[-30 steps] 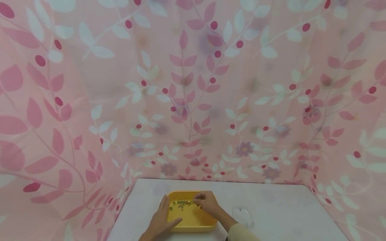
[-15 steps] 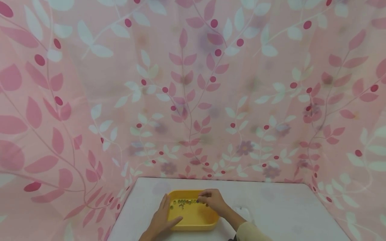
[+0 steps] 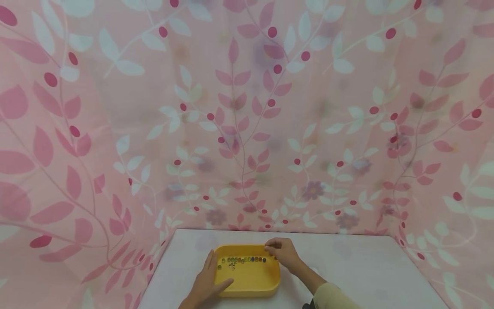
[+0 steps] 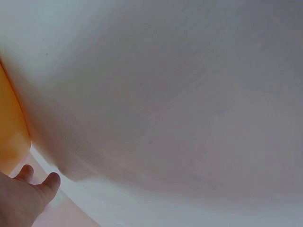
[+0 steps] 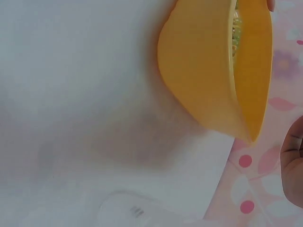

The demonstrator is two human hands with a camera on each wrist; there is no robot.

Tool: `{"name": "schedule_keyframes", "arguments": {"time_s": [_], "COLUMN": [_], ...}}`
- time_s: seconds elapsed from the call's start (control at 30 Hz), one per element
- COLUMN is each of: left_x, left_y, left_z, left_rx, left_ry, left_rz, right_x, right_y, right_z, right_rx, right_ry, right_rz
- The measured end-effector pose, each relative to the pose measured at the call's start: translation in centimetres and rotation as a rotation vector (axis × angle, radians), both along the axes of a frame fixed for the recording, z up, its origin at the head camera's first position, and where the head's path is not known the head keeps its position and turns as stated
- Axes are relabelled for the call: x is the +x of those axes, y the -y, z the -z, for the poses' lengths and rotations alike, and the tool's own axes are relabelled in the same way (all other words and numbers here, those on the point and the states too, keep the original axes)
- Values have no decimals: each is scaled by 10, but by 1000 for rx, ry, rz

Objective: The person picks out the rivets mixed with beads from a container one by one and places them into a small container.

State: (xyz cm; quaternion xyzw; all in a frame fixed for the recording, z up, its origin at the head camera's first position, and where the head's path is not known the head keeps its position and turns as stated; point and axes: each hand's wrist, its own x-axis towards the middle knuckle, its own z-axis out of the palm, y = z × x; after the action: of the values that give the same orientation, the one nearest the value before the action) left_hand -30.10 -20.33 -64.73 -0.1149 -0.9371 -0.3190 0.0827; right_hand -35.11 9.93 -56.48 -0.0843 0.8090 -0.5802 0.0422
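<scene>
A yellow tray [image 3: 248, 281] stands on the white table [image 3: 366, 266] and holds a row of small beads [image 3: 243, 259] along its far side. My left hand [image 3: 206, 279] rests flat against the tray's left wall, thumb over the rim. My right hand [image 3: 283, 251] hovers at the tray's far right corner with its fingertips [image 3: 269, 246] bunched in a pinch just past the row's right end; any thread is too thin to see. The right wrist view shows the tray [image 5: 213, 71] from outside with beads [image 5: 234, 23] inside. The left wrist view catches the tray's edge [image 4: 12, 137] and my fingertips [image 4: 40, 187].
A pink leaf-patterned curtain [image 3: 247, 128] closes the table in at the back and both sides. A small clear plastic piece [image 5: 137, 210] lies on the table right of the tray, beside my right forearm.
My right hand has moved right, from the middle of the tray to its far right corner, and the bead row has stretched out rightward behind it. The left hand has stayed put.
</scene>
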Motion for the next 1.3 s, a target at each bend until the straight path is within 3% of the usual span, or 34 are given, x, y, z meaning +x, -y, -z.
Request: {"name": "schedule_keyframes", "arguments": {"time_s": [0.2,0.57,0.93,1.3], "left_x": [0,-3,3,2], "left_y": [-1,-2,-4,-1], "left_z": [1,8,-3,-3], "left_rx": [-7,-12,-8,-5], "left_ry": [15,7,-10,-15], "left_rz": [-11,6,2,18], "right_x": [0,6,13,15], "right_y": [-18,-50,-77,-101], "right_z": [-1,-5,-3,-1], "right_rx": [30,51,91,107], "right_ry": [-46,-29,-1,-26], "right_rz": [2,34,89,129]}}
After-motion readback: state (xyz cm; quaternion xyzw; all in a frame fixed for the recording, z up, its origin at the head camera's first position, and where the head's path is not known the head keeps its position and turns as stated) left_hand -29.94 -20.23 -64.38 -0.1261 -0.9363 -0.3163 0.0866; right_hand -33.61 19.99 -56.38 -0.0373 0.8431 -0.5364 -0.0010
